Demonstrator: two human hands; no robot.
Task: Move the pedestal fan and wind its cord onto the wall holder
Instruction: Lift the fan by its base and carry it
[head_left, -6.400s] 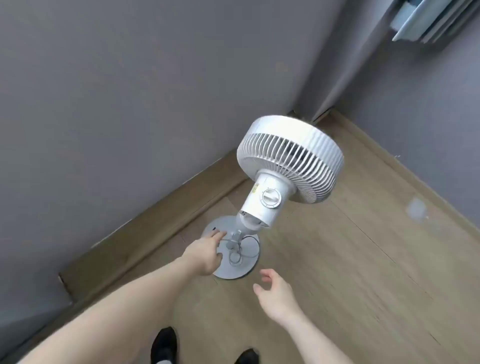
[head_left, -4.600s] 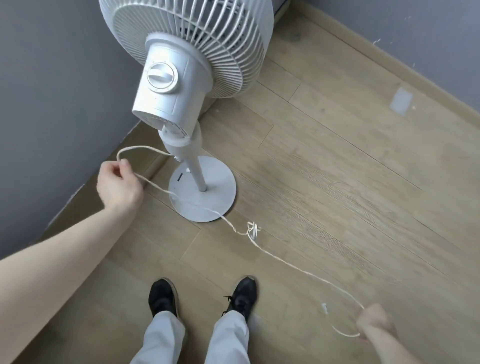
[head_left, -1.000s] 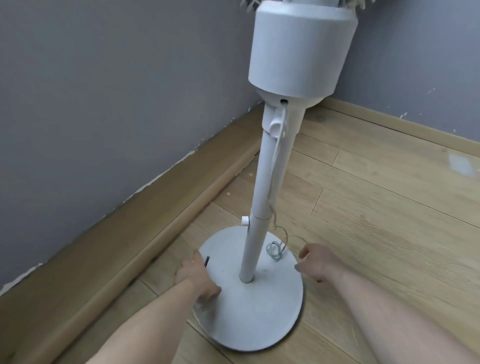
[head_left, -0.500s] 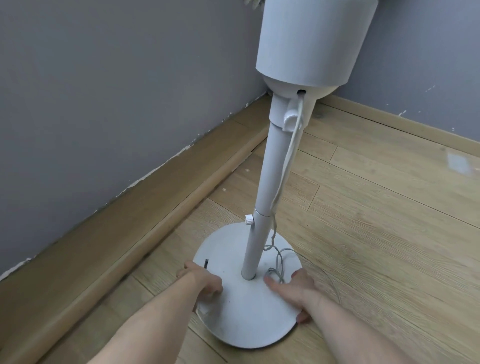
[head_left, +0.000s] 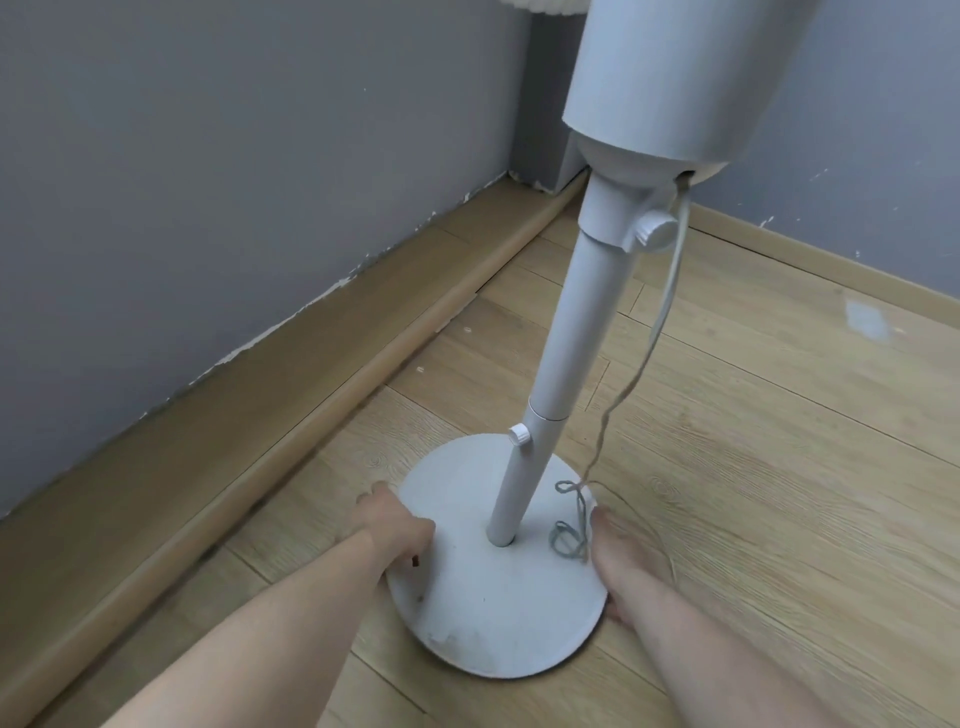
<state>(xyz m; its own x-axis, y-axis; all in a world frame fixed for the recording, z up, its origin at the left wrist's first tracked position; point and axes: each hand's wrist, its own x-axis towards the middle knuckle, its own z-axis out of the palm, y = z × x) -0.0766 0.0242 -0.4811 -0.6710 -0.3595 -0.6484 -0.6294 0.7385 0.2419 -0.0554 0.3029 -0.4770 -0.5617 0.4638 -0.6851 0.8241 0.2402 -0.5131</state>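
The white pedestal fan's pole (head_left: 566, 364) rises from its round base (head_left: 493, 613) on the wood floor, leaning slightly right. The motor housing (head_left: 670, 78) fills the top of the view and the fan head is cut off. A thin pale cord (head_left: 660, 322) hangs from under the housing down to a small tangle on the base beside the pole. My left hand (head_left: 395, 530) grips the base's left rim. My right hand (head_left: 618, 551) grips the right rim, with a finger under the edge, right beside the tangle. No wall holder is in view.
A grey wall (head_left: 234, 182) with a wooden skirting board (head_left: 291, 415) runs along the left, close to the base. A second grey wall closes the back right. A pale patch (head_left: 865, 319) marks the floor at right. Bare plank floor lies right of the fan.
My right hand slid from the top of the base out to its right rim. My left hand stayed on the left rim. The pole now leans more to the right.
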